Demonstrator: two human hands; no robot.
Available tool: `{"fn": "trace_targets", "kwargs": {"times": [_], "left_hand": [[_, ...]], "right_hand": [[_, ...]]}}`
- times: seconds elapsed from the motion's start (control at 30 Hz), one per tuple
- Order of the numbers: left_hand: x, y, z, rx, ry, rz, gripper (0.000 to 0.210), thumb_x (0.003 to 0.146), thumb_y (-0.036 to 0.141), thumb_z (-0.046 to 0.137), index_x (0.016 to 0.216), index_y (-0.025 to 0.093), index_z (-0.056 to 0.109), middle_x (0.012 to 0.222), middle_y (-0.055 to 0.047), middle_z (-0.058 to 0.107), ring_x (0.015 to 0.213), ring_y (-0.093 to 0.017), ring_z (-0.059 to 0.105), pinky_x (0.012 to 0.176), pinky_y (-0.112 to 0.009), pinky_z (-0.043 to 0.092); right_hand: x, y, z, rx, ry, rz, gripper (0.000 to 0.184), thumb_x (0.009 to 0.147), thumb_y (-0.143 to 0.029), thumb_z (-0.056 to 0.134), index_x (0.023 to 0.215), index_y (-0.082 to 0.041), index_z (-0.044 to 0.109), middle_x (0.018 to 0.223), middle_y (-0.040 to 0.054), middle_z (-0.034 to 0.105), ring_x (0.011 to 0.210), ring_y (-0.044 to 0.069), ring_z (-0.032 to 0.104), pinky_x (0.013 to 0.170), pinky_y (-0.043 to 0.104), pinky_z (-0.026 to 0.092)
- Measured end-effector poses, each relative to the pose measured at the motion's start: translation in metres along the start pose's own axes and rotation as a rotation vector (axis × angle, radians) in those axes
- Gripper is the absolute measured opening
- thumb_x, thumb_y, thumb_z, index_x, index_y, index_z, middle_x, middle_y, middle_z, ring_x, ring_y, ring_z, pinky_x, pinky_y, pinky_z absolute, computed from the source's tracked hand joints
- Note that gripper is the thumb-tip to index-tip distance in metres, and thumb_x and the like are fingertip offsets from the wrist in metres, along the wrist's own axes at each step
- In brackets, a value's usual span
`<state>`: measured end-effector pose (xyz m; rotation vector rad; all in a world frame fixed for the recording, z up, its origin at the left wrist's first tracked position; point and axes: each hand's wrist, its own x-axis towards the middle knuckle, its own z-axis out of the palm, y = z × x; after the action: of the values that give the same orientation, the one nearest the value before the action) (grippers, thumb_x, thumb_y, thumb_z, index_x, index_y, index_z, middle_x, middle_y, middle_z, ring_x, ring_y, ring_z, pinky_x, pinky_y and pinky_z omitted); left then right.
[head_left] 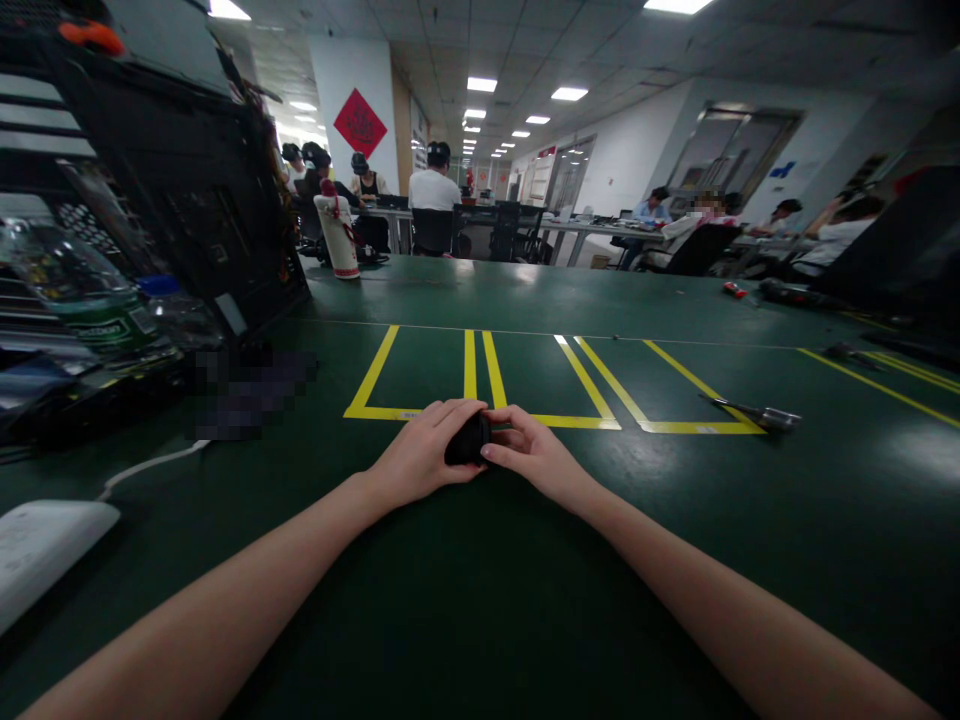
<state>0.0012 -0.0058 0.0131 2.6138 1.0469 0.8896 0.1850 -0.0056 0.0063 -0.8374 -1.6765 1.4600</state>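
Between my two hands is a small black rounded object [468,440], just on the near side of the yellow tape on the green table. My left hand [429,440] wraps round its left side, fingers over the top and thumb below. From the right, my right hand [536,455] closes on its edge with thumb and fingertips. Much of the object is hidden by the fingers, so its exact kind does not show. The yellow tape outlines [544,421] lie flat just beyond both hands.
To the left stand a black computer case [187,190], a plastic bottle [82,290] and a white power strip [52,550] with a cable. A metal-and-black tool [772,417] lies on the tape at right. A white cylinder [337,235] stands farther back. People sit at desks beyond.
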Motion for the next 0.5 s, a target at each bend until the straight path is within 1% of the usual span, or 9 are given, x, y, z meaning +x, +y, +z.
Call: {"fn": "trace_targets", "kwargs": {"times": [0.17,0.33,0.5], "left_hand": [[-0.0007,-0.0005,-0.0006,-0.003,-0.003,0.003,0.061,0.069,0.024,0.063,0.121,0.025,0.031,0.116,-0.005,0.048,0.102,-0.023,0.047,0.085,-0.039,0.041],[-0.0006,-0.0001,0.0001,0.014,-0.026,-0.006,0.062,0.07,0.025,0.062,0.122,0.026,0.029,0.117,-0.005,0.047,0.1,-0.022,0.048,0.081,-0.039,0.042],[0.0001,0.0003,0.0018,0.041,-0.033,-0.009,0.062,0.07,0.025,0.062,0.122,0.024,0.028,0.116,-0.006,0.046,0.1,-0.022,0.047,0.082,-0.038,0.042]], "right_hand": [[0.0001,0.0015,0.0001,0.005,-0.016,-0.05,0.032,0.069,-0.019,0.062,0.097,-0.021,0.046,0.101,0.0015,0.052,0.097,0.015,0.054,0.091,0.037,0.042],[0.0009,0.0024,0.002,0.029,0.019,-0.061,0.024,0.072,-0.021,0.059,0.093,-0.022,0.047,0.097,0.0006,0.052,0.094,0.014,0.054,0.086,0.035,0.045],[-0.0004,-0.0011,0.0033,0.015,0.014,-0.061,0.024,0.072,-0.02,0.058,0.093,-0.022,0.046,0.099,0.0012,0.051,0.095,0.014,0.054,0.087,0.035,0.044]]}}
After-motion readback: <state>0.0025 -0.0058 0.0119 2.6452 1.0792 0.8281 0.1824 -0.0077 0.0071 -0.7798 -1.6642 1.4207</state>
